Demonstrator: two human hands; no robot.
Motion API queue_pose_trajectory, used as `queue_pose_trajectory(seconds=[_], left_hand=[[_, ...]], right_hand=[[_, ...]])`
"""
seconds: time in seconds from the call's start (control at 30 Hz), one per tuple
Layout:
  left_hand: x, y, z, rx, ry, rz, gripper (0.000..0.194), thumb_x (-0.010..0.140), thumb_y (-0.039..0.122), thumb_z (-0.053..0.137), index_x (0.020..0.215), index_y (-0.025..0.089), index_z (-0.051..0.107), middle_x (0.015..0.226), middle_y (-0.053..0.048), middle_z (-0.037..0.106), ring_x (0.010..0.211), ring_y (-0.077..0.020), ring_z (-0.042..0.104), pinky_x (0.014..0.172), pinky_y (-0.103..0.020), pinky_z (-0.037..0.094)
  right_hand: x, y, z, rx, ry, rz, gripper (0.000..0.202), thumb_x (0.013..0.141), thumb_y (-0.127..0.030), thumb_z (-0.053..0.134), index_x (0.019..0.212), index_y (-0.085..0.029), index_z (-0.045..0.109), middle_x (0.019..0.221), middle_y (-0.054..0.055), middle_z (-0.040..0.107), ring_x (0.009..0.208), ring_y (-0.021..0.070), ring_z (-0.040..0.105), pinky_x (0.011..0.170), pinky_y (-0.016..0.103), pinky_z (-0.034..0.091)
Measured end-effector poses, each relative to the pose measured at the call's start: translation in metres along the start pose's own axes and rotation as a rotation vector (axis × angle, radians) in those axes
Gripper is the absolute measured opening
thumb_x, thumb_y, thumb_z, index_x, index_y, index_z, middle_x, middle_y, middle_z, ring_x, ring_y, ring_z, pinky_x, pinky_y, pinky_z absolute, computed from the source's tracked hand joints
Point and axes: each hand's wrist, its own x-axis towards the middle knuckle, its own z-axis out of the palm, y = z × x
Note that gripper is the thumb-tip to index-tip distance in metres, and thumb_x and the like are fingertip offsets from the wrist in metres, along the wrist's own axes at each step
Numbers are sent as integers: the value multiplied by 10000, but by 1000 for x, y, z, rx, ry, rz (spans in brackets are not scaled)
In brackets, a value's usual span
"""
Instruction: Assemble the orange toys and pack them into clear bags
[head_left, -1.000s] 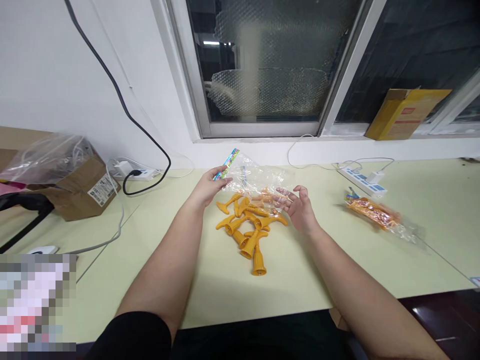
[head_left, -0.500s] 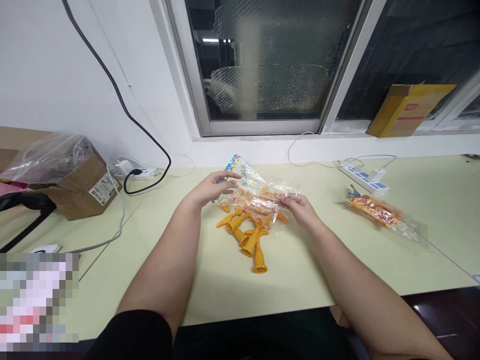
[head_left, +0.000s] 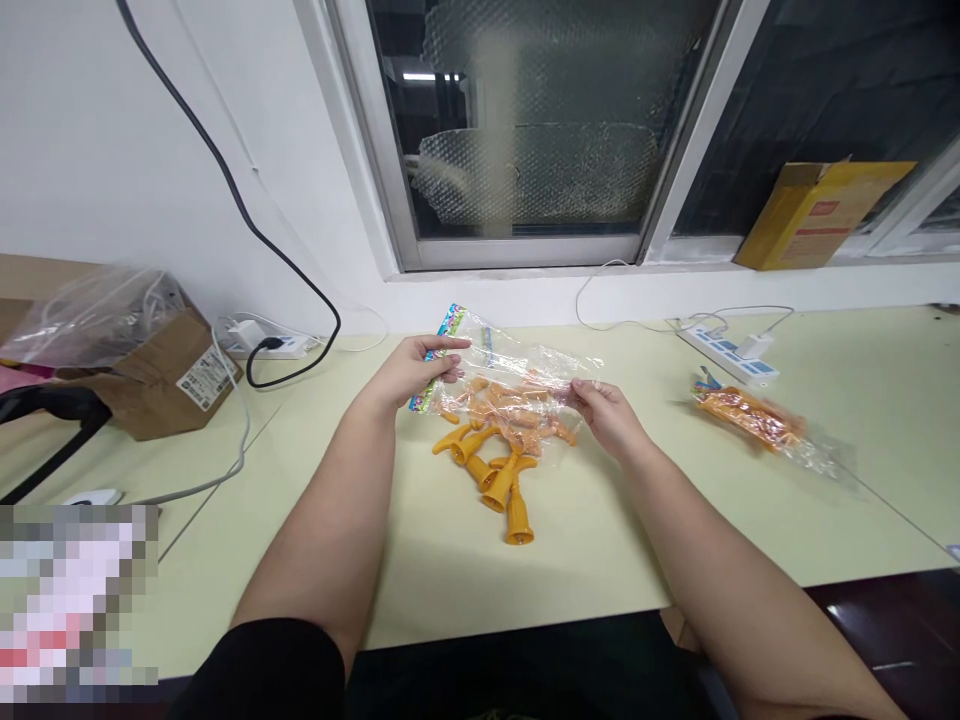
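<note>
A clear plastic bag (head_left: 517, 362) with a colourful printed header strip is stretched between my two hands. My left hand (head_left: 416, 372) grips it at the header end, forefinger lying along the film. At the opposite end, my right hand (head_left: 601, 408) pinches the film between thumb and fingers. Just below the bag lies a pile of orange-yellow plastic horn-shaped pieces (head_left: 496, 492) with flared, bell-like ends. Several more orange pieces show through the film; whether they are inside or beneath it, I cannot tell.
To the right lies another clear bag (head_left: 750, 415) of orange pieces, with a power strip (head_left: 727, 356) behind it. On the left stand an open cardboard box (head_left: 161, 375) and a second power strip (head_left: 289, 346) with a black cable (head_left: 244, 205). A yellow carton (head_left: 821, 215) leans on the window.
My left hand has moved slightly left and closed on the header end. The bag is now flatter and pulled wider, its header shifted left. My right hand keeps its pinch.
</note>
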Motion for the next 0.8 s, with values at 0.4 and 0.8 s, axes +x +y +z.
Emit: queue_pose_trajectory(seconds=[0.4, 0.8], left_hand=[[-13, 9, -13, 16, -321, -62, 604, 650, 189, 819, 1243, 259, 729, 1256, -138, 703, 648, -180, 717, 642, -349, 628], [-1, -1, -7, 70, -269, 70, 458, 799, 371, 780, 1227, 219, 726, 1302, -114, 684, 1124, -264, 687, 1016, -444, 544]], right_hand=[[-7, -18, 0, 42, -44, 38, 397, 705, -609, 795, 839, -237, 760, 953, 68, 782, 926, 292, 736, 899, 456, 583], [-6, -21, -13, 2, -165, 75, 427, 820, -544, 722, 1072, -207, 792, 1043, 100, 780, 947, 275, 718, 864, 398, 549]])
